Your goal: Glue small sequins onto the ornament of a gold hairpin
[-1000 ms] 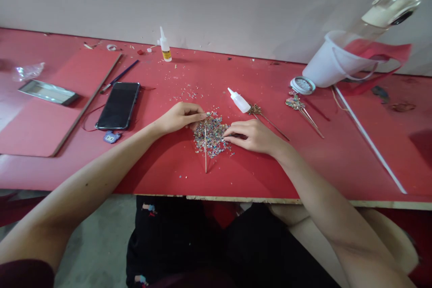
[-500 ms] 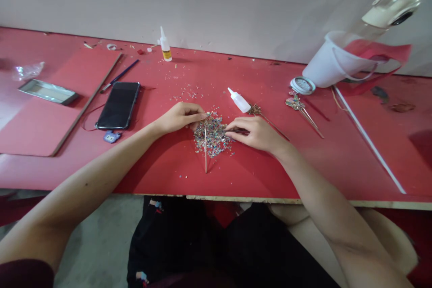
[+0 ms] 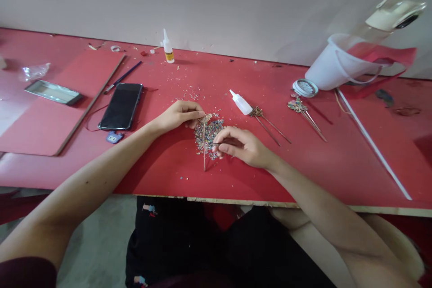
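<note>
A heap of tiny coloured chips [image 3: 206, 133] lies in the middle of the red table [image 3: 168, 171]. A thin metal hairpin [image 3: 204, 144] lies across the heap, its ornate head at the far end. My left hand [image 3: 178, 116] pinches that head, fingers closed. My right hand [image 3: 238, 145] rests at the heap's right edge, fingers closed on a thin dark pointed tool [image 3: 219, 144] whose tip points left into the chips.
A small white glue bottle [image 3: 240, 102] lies right of the heap beside two decorated hairpins [image 3: 266, 121] [image 3: 305, 112]. A black phone [image 3: 120, 105], a red board [image 3: 54, 99] with a metal tray [image 3: 54, 92], another glue bottle [image 3: 168, 48], a round tin [image 3: 304, 87] and a tipped white bucket [image 3: 332, 65] surround them.
My right hand slid left and toward me along the heap, its tool tip now lower in the chips. My left hand kept its pinch on the hairpin's head.
</note>
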`<action>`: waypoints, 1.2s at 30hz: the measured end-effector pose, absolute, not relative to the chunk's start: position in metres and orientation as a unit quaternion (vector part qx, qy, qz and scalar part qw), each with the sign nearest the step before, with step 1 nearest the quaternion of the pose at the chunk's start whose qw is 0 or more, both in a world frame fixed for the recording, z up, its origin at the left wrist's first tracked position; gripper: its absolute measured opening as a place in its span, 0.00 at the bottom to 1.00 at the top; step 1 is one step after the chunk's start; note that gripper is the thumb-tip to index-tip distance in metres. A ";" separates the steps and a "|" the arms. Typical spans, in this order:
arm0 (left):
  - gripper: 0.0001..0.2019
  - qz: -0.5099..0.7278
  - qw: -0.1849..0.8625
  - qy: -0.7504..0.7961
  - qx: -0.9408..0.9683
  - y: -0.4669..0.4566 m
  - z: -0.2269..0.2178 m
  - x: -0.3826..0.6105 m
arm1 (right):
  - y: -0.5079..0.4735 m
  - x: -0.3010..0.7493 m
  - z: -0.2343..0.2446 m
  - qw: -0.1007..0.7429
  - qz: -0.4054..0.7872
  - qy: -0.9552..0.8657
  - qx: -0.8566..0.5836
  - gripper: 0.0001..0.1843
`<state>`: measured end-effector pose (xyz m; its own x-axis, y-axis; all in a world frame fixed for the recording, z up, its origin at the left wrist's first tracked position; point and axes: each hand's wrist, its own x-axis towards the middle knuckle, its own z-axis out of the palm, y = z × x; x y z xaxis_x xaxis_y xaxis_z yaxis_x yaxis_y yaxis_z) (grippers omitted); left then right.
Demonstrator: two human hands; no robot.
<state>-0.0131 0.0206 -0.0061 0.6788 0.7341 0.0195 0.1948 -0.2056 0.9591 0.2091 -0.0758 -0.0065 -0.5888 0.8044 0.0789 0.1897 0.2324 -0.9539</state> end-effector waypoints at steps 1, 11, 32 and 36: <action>0.11 0.251 0.550 0.315 0.732 0.022 -0.007 -0.015 | -0.078 0.205 -0.007 0.286 0.557 -0.710 -0.322 0.09; 0.13 0.236 0.539 0.307 0.748 0.026 -0.008 -0.020 | -0.057 0.207 -0.011 0.354 0.560 -0.658 -0.357 0.09; 0.10 0.262 0.594 0.294 0.702 0.028 -0.011 -0.021 | -0.041 0.189 -0.024 0.447 0.542 -0.608 -0.369 0.10; 0.09 0.280 0.601 0.296 0.688 0.030 -0.013 -0.023 | -0.034 0.180 -0.022 0.412 0.575 -0.629 -0.321 0.10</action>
